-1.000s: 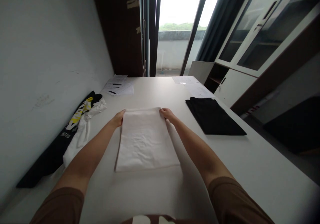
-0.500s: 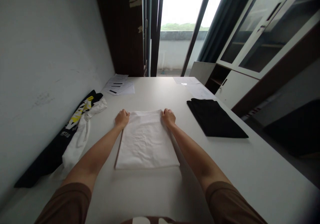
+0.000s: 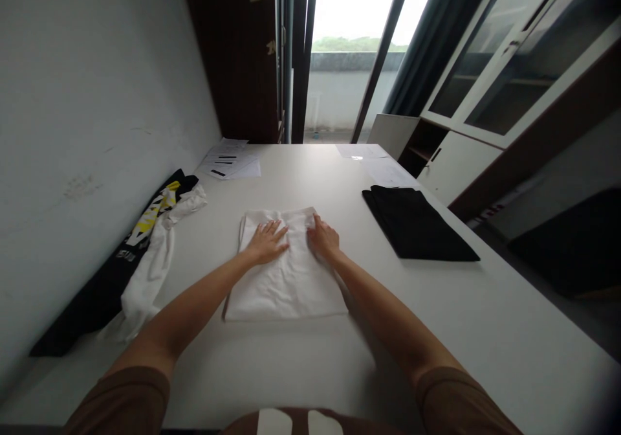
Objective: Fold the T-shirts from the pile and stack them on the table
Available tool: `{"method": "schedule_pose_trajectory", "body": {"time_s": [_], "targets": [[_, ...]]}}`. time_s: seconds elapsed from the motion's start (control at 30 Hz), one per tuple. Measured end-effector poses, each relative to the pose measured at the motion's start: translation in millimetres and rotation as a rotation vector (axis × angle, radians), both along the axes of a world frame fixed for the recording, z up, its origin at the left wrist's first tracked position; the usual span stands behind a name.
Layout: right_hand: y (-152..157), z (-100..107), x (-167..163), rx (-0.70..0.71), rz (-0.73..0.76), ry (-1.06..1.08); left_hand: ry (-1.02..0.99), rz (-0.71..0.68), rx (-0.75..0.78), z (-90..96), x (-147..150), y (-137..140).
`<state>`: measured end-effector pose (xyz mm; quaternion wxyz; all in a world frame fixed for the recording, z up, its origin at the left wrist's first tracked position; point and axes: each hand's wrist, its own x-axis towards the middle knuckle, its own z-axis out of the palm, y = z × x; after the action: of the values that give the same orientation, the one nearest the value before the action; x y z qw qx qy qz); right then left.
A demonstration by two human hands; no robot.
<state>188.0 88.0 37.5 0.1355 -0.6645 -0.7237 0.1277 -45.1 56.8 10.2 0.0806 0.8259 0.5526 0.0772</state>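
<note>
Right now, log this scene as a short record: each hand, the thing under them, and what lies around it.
Left hand: the left hand lies on the folded white cloth, fingers spread
Right hand: the right hand is at the cloth's far right corner; grip unclear
Cloth: flat on the white table, wrinkled on top
Right side: folded black cloth
Left side: black garment with yellow and white print, rumpled white fabric alongside
Far end: papers at left, more sheets at right
</note>
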Motion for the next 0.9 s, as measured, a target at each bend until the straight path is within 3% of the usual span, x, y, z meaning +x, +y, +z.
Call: {"method": "schedule_pose_trajectory", "body": {"time_s": [0.07,0.23,0.33,0.43,0.63,0.8,0.9], "targets": [[2.5,-3.5,4.0,0.012,0.004,0.084,0.005,0.055,0.006,1.6,-5.6,6.1],[13.2,-14.6,20.4,0.081,0.062,0.331,-0.013,0.532,0.116,7.2,-36.5,16.9],[15.6,-17.7,28.5,0.041,0.123,0.496,-0.007,0.688,0.151,11.3,-54.8,13.2],[13.8,-16.5,35.2,-0.037,0.186,0.593,0.004,0.686,0.140,17.1,-63.1,2.8],[2.9,-5.6,40.7,-0.186,0.203,0.456,-0.138,0.602,-0.089,22.7,-67.1,-7.2],[-6.0,0.9,36.5,-0.116,0.358,0.360,-0.652,0.494,-0.190,15.0,-81.0,-4.0],[-9.1,0.0,35.0,-0.133,0.340,0.279,-0.855,0.446,-0.280,14.6,-86.7,-12.1]]}}
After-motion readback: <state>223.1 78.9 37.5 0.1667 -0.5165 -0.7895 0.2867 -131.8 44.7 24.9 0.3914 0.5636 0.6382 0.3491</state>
